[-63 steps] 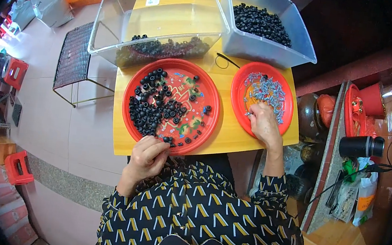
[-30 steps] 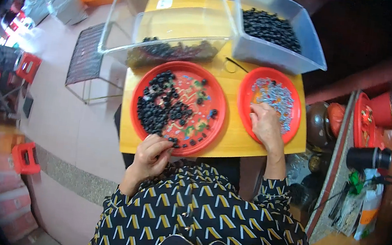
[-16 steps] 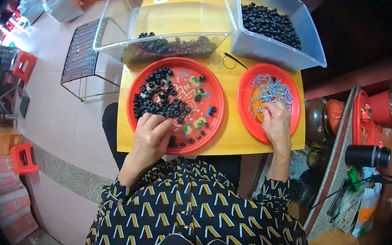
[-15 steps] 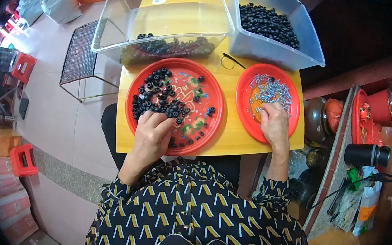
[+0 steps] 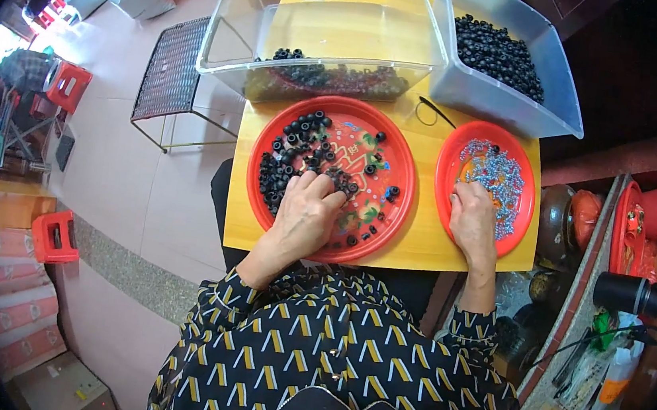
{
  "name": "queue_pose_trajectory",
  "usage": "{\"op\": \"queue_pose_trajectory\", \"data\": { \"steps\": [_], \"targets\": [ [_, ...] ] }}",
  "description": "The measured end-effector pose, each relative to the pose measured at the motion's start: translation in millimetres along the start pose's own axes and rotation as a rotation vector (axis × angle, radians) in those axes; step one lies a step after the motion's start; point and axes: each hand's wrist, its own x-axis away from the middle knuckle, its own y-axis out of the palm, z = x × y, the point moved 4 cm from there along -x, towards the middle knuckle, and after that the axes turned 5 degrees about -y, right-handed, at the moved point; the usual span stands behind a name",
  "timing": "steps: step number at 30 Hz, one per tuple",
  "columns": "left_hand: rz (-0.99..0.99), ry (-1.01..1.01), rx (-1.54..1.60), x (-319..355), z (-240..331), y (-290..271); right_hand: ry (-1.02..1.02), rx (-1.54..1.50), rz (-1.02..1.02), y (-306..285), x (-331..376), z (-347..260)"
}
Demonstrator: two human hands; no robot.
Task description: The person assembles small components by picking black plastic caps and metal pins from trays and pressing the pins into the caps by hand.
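My left hand [image 5: 308, 212] is closed, its fingers curled down among small black ring-shaped parts [image 5: 276, 174] heaped on the left side of a large round red tray [image 5: 400, 221]. Whatever its fingertips grip is hidden beneath them. Over the left edge of a smaller red plate [image 5: 527, 202], my right hand [image 5: 474, 220] has thumb and fingers pinched together. Tiny silvery-blue pieces [image 5: 500, 175] lie scattered on that plate, with one black part among them. Nothing I can make out shows in the right hand's pinch.
Behind the tray stands a clear plastic bin [image 5: 325, 85] with some black parts; a second bin [image 5: 515, 104] beside it holds many more. Black-handled scissors or a similar tool [image 5: 437, 111] lie between bins and plate. A woven rack [image 5: 173, 69] stands left of the yellow table [image 5: 420, 251].
The whole view has swung, shifting everything rightward. Against the tray, my left hand has moved slightly farther in among the black parts. My right hand has moved left toward its plate's rim.
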Motion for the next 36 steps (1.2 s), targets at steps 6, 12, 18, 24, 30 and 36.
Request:
{"op": "queue_pose_trajectory", "data": {
  "steps": [6, 12, 18, 24, 30, 36],
  "targets": [
    [0.076, 0.050, 0.147, 8.0, -4.0, -6.7, -0.007, -0.338, 0.203, -28.6, 6.0, -26.3],
    [0.004, -0.018, 0.144, 13.5, 1.4, -18.9, -0.045, -0.623, 0.216, -24.5, 9.3, -64.6],
    [-0.042, -0.033, 0.181, 16.9, -5.5, -32.6, -0.088, -0.786, 0.091, -10.0, 16.0, -86.9],
    [-0.164, -0.002, 0.093, 19.0, 3.8, -22.6, -0.041, -0.933, -0.042, -2.2, 17.6, -102.4],
    [-0.181, -0.021, -0.002, 21.6, 8.6, -13.2, -0.040, -0.945, -0.074, 5.6, 21.9, -113.6],
    [-0.095, -0.040, 0.045, 27.9, 3.9, -11.6, 0.059, -1.048, -0.151, 16.2, 25.0, -112.3]
  ]
}}
